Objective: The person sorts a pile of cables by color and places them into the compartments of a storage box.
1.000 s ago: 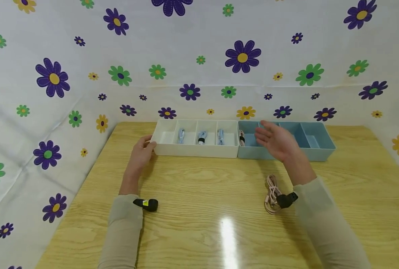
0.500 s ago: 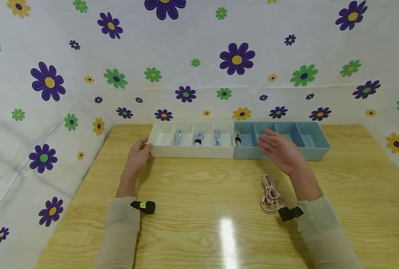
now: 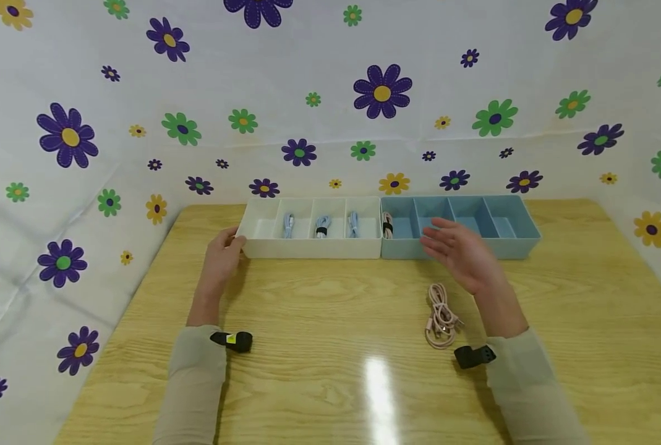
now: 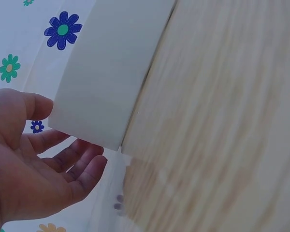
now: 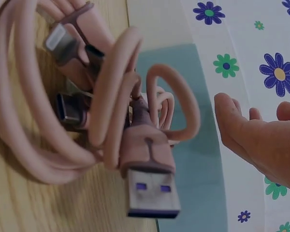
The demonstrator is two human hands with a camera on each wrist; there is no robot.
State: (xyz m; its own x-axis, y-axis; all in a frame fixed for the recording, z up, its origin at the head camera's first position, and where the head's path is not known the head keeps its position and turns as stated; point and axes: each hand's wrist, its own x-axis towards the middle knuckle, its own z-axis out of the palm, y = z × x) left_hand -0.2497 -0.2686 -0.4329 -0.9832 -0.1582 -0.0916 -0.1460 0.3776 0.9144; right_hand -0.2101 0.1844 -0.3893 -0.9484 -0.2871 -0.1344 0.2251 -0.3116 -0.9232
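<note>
Presently on the wooden bench (image 3: 319, 321):

White tray (image 3: 311, 246), four compartments, at the far side; three hold bundled pale blue cables (image 3: 321, 225), the leftmost holds none.

Blue tray (image 3: 464, 247), four compartments, touching the white tray's right end; a coiled pink cable with a black tie (image 3: 388, 224) lies in its leftmost compartment.

Loose pink cable (image 3: 440, 315), coiled, flat on the bench nearer the person, well apart from both trays; its USB plug shows close up in the right wrist view.

Left hand (image 3: 221, 259): grip released, fingers relaxed against the white tray's left end.

Right hand (image 3: 460, 253): grip released, fingers spread, grasping nothing, hovering before the blue tray and beyond the loose pink cable.
</note>
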